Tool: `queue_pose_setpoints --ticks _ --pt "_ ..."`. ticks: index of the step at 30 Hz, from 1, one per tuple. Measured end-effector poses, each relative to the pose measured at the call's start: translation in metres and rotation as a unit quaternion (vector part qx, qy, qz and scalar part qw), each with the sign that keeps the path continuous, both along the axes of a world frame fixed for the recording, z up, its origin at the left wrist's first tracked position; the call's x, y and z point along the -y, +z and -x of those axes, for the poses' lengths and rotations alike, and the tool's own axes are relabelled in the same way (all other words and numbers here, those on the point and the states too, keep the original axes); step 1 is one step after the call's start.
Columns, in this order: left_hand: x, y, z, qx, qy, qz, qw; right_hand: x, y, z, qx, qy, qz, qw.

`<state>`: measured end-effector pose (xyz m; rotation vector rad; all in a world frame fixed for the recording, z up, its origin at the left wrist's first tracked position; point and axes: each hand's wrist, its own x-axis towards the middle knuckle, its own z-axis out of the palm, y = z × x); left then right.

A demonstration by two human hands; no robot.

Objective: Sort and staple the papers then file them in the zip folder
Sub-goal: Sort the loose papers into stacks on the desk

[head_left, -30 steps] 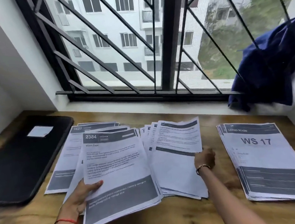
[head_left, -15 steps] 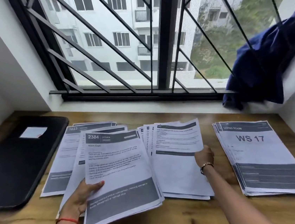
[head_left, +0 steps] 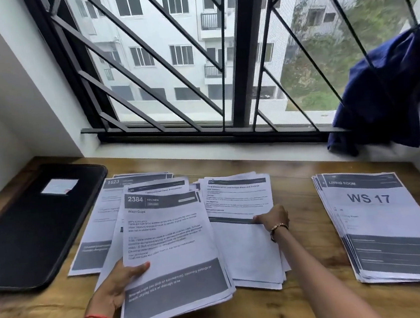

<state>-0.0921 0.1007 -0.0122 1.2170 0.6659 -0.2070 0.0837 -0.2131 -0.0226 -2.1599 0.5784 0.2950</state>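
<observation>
Gripping KITCHEN sheaf (head_left: 168, 242) at table's (head_left: 299, 190) front edge with left hand (head_left: 118, 281), thumb on top, fingers hidden beneath; probably for comparing headings. Pinching top sheet (head_left: 237, 197) of middle pile (head_left: 252, 263) with right hand's (head_left: 273, 218) curled fingers. Parked WS 17 pile (head_left: 375, 218) by right edge, zip folder (head_left: 36, 225) by left.

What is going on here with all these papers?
A person is sorting printed papers on a wooden table. The left hand holds the Kitchen stack, thumb on top. The right hand pinches the top sheet of the middle pile. The WS 17 pile lies apart on the right. The black folder lies untouched on the left.
</observation>
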Motion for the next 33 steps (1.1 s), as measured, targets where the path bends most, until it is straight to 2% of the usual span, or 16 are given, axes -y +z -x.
queue_pose_setpoints --ticks 7,13,17,21,25,30,31,33 --pt "0.008 0.000 -0.007 -0.005 -0.007 0.005 1.000 0.010 0.013 -0.001 -0.008 -0.037 -0.128 0.991" --pt "0.034 0.004 -0.028 -0.004 -0.049 -0.024 0.999 0.043 0.040 0.001 0.136 -0.158 -0.018 0.978" --pt "0.062 0.002 -0.049 -0.006 -0.101 -0.064 0.993 0.073 0.069 0.000 0.246 -0.266 0.020 0.932" --pt "0.093 -0.002 -0.070 0.000 -0.146 -0.078 0.986 0.101 0.089 -0.004 0.370 -0.290 0.028 0.882" --pt "0.132 0.001 -0.090 0.011 -0.164 -0.075 0.983 0.123 0.108 -0.008 0.464 -0.306 -0.008 0.831" --pt "0.168 -0.005 -0.110 -0.008 -0.163 -0.082 0.983 0.133 0.132 -0.016 0.519 -0.309 -0.072 0.794" --pt "0.174 -0.006 -0.112 -0.004 -0.145 -0.107 0.984 0.133 0.136 -0.017 0.524 -0.304 -0.085 0.791" --pt "0.182 -0.009 -0.115 0.014 -0.110 -0.232 0.966 0.127 0.140 -0.021 0.523 -0.290 -0.117 0.793"
